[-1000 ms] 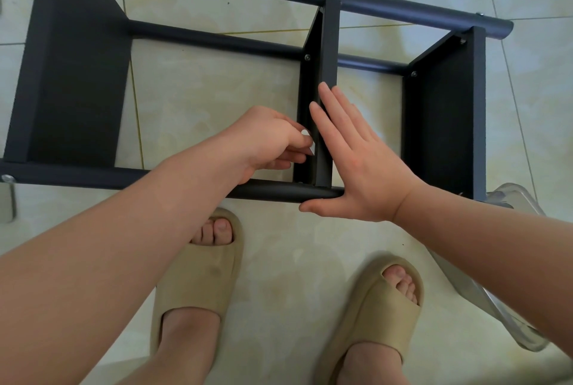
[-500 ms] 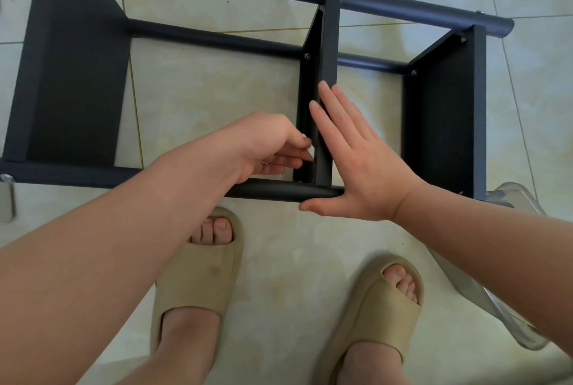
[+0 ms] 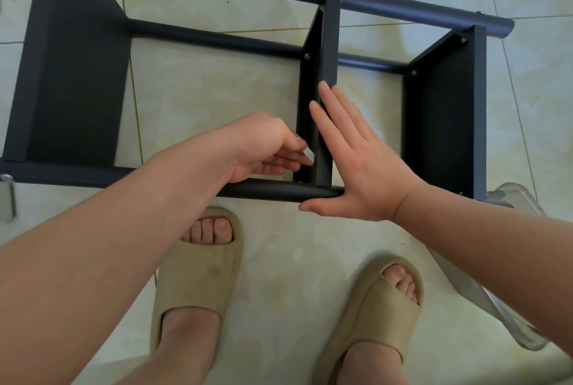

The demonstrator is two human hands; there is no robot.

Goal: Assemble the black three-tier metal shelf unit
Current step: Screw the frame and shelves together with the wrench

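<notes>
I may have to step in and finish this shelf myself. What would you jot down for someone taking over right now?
Left hand: fingers pinched at the lower corner of the middle shelf panel, apparently on a small fastener; it is mostly hidden.
Right hand: open and flat against that panel's edge, thumb under the near pole.
The shelf unit lies on its side on the tiled floor.
Done: three panels sit between the poles; screws show at the far corners.
Left: finish this near corner joint, check the remaining joints, stand the unit up.
</notes>
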